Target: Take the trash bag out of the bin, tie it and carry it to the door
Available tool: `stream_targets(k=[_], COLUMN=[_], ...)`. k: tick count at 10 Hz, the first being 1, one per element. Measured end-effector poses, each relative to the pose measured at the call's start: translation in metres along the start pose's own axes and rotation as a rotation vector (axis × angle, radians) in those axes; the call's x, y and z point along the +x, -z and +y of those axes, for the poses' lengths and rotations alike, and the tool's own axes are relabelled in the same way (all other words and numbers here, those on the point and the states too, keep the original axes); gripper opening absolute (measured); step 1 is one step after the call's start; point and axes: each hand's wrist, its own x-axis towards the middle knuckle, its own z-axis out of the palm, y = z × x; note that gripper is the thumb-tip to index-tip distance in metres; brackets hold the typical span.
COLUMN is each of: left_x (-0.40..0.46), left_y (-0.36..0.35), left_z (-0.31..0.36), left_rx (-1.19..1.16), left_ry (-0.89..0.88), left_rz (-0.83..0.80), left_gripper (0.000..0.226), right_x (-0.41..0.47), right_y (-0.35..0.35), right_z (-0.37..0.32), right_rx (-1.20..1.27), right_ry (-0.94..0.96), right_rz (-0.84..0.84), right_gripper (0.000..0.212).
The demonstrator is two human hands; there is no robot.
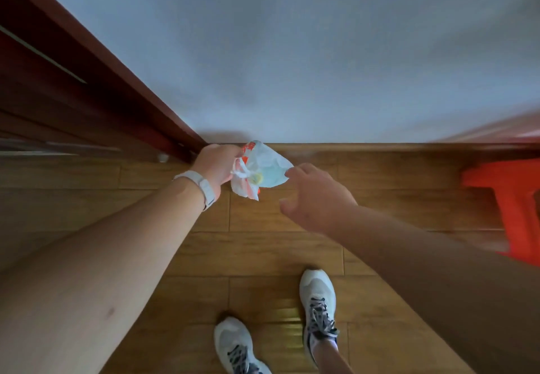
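Observation:
A small white plastic trash bag with red print hangs just above the wooden floor, close to the wall. My left hand, with a white watch band on the wrist, is shut on the bag's knotted top. My right hand hovers beside the bag on its right with fingers spread and nothing in it; its fingertips are next to the bag's edge. A dark red-brown door stands at the left, its frame meeting the floor just left of the bag. No bin is in view.
A pale wall fills the upper part of the view. An orange-red plastic stool stands at the right edge. My two feet in white sneakers are on the wood floor below the hands.

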Motion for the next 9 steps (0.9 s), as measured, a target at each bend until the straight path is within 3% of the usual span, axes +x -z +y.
stream_targets(k=[3, 7, 8, 9], left_x=[0.02, -0.043, -0.067, -0.105], left_y=[-0.014, 0.016, 0.021, 0.029], left_z=[0.011, 0.011, 0.015, 0.021], left_rx=[-0.03, -0.093, -0.076, 0.13], left_ry=[-0.01, -0.023, -0.059, -0.188], left_rz=[-0.059, -0.165, -0.145, -0.081], left_gripper=[0.013, 0.024, 0.017, 0.02], right_x=[-0.005, -0.034, -0.046, -0.071], right_y=[0.003, 0.037, 0.048, 0.072], right_z=[0.018, 0.017, 0.015, 0.006], right_rx=[0.042, 0.143, 0.146, 0.126], right_ry=[-0.013, 0.003, -0.01, -0.017], right_rz=[-0.006, 0.061, 0.046, 0.073], right_gripper=[0.058, 0.058, 0.058, 0.059])
